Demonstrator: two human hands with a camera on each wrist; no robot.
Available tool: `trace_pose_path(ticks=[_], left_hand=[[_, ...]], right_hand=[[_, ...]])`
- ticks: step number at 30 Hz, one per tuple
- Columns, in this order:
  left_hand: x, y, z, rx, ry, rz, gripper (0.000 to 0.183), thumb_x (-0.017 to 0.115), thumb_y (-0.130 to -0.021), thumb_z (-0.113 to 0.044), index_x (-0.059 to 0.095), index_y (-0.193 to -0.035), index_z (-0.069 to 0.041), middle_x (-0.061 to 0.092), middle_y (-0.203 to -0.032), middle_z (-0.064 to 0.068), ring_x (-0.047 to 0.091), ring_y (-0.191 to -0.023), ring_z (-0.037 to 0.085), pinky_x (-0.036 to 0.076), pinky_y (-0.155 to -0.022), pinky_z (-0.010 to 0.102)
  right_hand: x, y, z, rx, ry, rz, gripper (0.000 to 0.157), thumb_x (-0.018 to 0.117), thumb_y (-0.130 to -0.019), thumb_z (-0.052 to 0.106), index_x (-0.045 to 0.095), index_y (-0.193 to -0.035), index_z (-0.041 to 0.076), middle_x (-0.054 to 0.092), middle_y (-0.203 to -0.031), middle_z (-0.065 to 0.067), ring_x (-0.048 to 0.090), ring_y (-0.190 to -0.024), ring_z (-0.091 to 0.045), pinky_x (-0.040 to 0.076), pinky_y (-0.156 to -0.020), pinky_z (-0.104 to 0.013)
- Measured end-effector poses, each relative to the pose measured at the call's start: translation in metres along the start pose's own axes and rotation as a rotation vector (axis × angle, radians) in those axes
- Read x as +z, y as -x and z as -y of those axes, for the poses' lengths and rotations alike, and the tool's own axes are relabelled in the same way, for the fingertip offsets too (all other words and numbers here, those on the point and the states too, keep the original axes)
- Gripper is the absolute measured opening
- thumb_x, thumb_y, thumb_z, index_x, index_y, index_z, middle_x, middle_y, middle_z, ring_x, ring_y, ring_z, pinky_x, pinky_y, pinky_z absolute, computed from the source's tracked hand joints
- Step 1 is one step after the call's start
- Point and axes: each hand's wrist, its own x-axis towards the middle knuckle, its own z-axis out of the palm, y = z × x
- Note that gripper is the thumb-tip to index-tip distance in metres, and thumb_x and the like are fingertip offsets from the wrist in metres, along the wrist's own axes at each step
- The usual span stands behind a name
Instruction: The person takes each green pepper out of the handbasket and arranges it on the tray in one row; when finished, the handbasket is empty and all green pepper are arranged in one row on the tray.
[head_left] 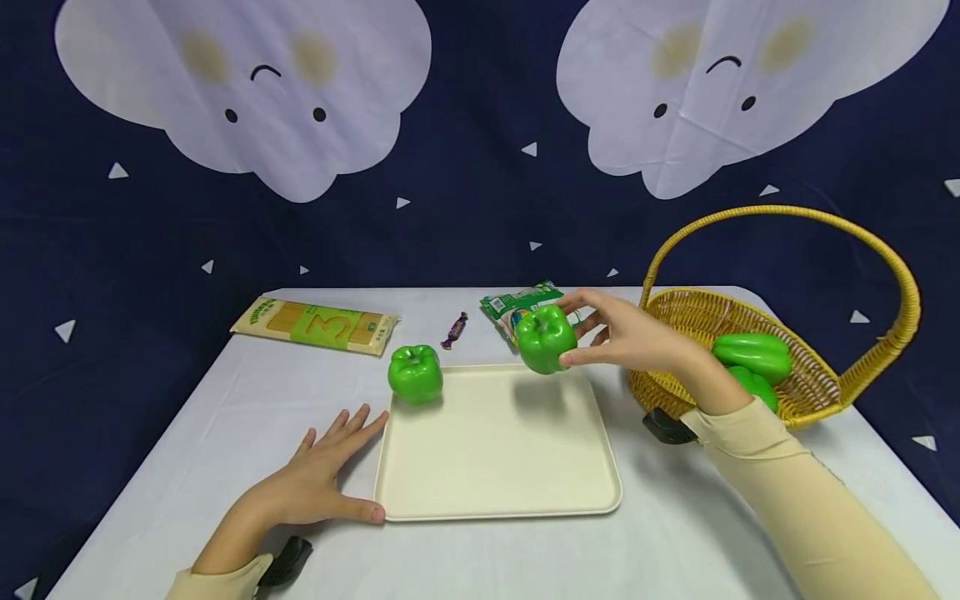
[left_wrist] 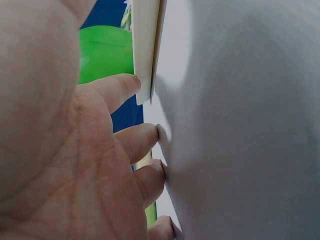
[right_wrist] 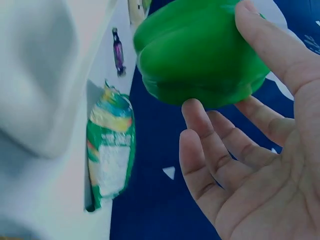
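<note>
My right hand pinches a green bell pepper between thumb and fingertips, holding it above the back right part of a cream tray. The pepper's shadow falls on the tray below it. In the right wrist view that bell pepper fills the top, with thumb on one side and fingers on the other. A second green bell pepper sits at the tray's back left corner. With fingers spread, my left hand touches the tray's left edge; in the left wrist view a fingertip meets the rim.
A yellow wicker basket with a tall handle stands at the right, holding green peppers. Along the back lie a noodle packet, a purple wrapped candy and a green snack bag. A dark curtain hangs behind.
</note>
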Motion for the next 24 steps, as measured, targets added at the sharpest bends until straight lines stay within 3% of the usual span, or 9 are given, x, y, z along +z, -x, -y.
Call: trace_pose_path(ticks=[10, 16, 24], left_hand=[[0.000, 0.000, -0.002, -0.007, -0.005, -0.005, 0.129, 0.094, -0.068, -0.066, 0.030, -0.171, -0.024, 0.021, -0.178, 0.025, 0.010, -0.162, 0.060, 0.003, -0.117, 0.090], [-0.001, 0.000, -0.002, -0.004, 0.000, -0.004, 0.129, 0.094, -0.068, -0.066, 0.029, -0.172, -0.024, 0.020, -0.178, 0.025, 0.010, -0.162, 0.060, 0.003, -0.117, 0.090], [0.000, -0.001, -0.001, -0.010, -0.009, -0.001, 0.129, 0.093, -0.068, -0.066, 0.029, -0.172, -0.024, 0.020, -0.178, 0.024, 0.010, -0.162, 0.060, 0.003, -0.117, 0.090]], right_hand=[[0.029, -0.023, -0.004, 0.012, -0.054, 0.039, 0.076, 0.089, -0.091, 0.023, 0.049, -0.154, 0.010, 0.063, -0.144, -0.015, 0.072, -0.109, -0.023, 0.064, -0.094, -0.040], [0.045, -0.035, -0.008, 0.009, -0.078, 0.076, 0.082, 0.089, -0.091, 0.025, 0.046, -0.160, 0.015, 0.062, -0.139, -0.015, 0.073, -0.107, -0.022, 0.064, -0.099, -0.043], [0.063, -0.044, -0.008, 0.003, -0.147, 0.136, 0.081, 0.087, -0.092, 0.022, 0.045, -0.160, 0.008, 0.062, -0.145, -0.020, 0.073, -0.117, -0.028, 0.061, -0.105, -0.044]])
